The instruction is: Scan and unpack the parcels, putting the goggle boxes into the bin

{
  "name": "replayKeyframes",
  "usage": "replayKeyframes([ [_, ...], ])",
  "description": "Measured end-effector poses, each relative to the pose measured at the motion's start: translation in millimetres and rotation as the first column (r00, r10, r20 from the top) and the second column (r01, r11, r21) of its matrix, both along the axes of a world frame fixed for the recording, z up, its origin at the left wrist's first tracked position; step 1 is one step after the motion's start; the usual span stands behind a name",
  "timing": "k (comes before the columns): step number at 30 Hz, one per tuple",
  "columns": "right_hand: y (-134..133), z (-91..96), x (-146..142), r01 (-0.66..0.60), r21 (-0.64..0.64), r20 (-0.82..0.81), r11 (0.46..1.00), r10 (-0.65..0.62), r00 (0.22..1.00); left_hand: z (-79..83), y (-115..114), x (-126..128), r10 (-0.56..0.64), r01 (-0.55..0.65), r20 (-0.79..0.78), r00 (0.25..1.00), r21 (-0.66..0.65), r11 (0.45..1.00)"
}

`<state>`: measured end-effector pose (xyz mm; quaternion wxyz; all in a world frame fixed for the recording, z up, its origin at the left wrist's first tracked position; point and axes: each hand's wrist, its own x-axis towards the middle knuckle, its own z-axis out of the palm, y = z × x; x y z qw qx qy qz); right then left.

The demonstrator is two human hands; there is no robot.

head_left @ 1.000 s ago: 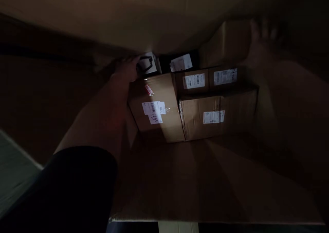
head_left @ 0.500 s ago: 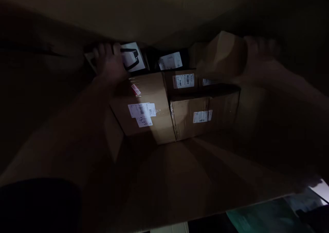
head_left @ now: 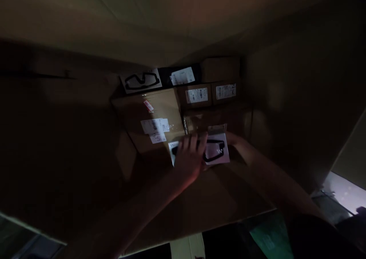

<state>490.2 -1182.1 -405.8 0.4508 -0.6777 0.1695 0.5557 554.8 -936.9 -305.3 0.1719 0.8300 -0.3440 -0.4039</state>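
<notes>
A white box (head_left: 219,148) printed with a pair of black-framed glasses or goggles is held between my two hands, in front of the stacked cartons. My left hand (head_left: 189,154) lies across its printed face with the fingers closed over it. From the right, my right hand (head_left: 233,138) reaches behind the box and supports it; its fingers are mostly hidden. A similar printed white box (head_left: 143,81) rests on top of the large labelled carton (head_left: 160,106) at the back left. Behind the held box stands another brown carton (head_left: 228,116), partly covered.
I am looking into a big, dim cardboard container with a near edge (head_left: 228,224) and a right wall (head_left: 294,72). At the back are a black labelled package (head_left: 183,76), a plain brown box (head_left: 220,69) and two smaller labelled boxes (head_left: 197,95). Green material (head_left: 271,234) lies outside.
My left hand has left the printed box at the back left, and my right hand has left the brown box now at the back right. Both are now nearer, around a white printed box.
</notes>
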Motion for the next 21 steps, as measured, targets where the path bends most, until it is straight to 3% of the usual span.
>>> replayKeyframes([
  [2, -44.0, -11.8, -1.9, 0.159, -0.266, 0.059, 0.951, -0.149, 0.987, -9.2, -3.1, -52.8, -0.129, 0.133, -0.126, 0.984, 0.029, 0.991],
  [3, -69.8, -13.1, 1.2, 0.243, -0.438, 0.130, 0.866, -0.207, 0.970, -10.5, -4.1, -75.3, -0.174, 0.180, -0.182, 0.968, 0.018, 0.983],
  [5, -117.2, -11.6, 20.6, 0.319, -0.641, 0.260, 0.698, -0.193, 0.946, -6.1, -7.9, -103.2, -0.221, 0.217, -0.256, 0.941, -0.044, 0.975],
  [7, -145.9, -11.6, 57.6, 0.309, -0.703, 0.344, 0.641, -0.074, 0.936, 1.0, -16.2, -99.2, -0.223, 0.196, -0.277, 0.935, -0.120, 0.973],
  [10, -145.8, -25.7, 127.6, 0.177, -0.700, 0.414, 0.692, 0.190, 0.890, -10.9, -36.9, -33.2, -0.179, 0.132, -0.237, 0.955, -0.201, 0.971],
  [11, -137.8, -34.2, 148.8, 0.115, -0.694, 0.412, 0.710, 0.262, 0.873, -25.2, -45.7, -1.3, -0.131, 0.092, -0.194, 0.972, -0.194, 0.977],
  [13, -118.4, -53.7, 181.0, 0.013, -0.685, 0.380, 0.728, 0.342, 0.859, -69.2, -64.3, 63.1, -0.027, 0.018, -0.072, 0.997, -0.116, 0.993],
  [16, -98.4, -83.5, 200.5, -0.034, -0.700, 0.299, 0.713, 0.337, 0.893, -156.7, -87.5, 129.9, 0.055, -0.058, 0.041, 0.998, 0.085, 0.995],
  [19, -99.0, -107.2, 201.4, -0.064, -0.766, 0.249, 0.640, 0.387, 0.888, -232.4, -99.9, 142.8, 0.041, -0.048, 0.042, 0.998, 0.172, 0.984],
  [21, -105.3, -117.3, 202.5, -0.088, -0.814, 0.244, 0.574, 0.475, 0.845, -259.5, -105.2, 136.2, 0.078, -0.088, 0.061, 0.995, 0.188, 0.978],
])
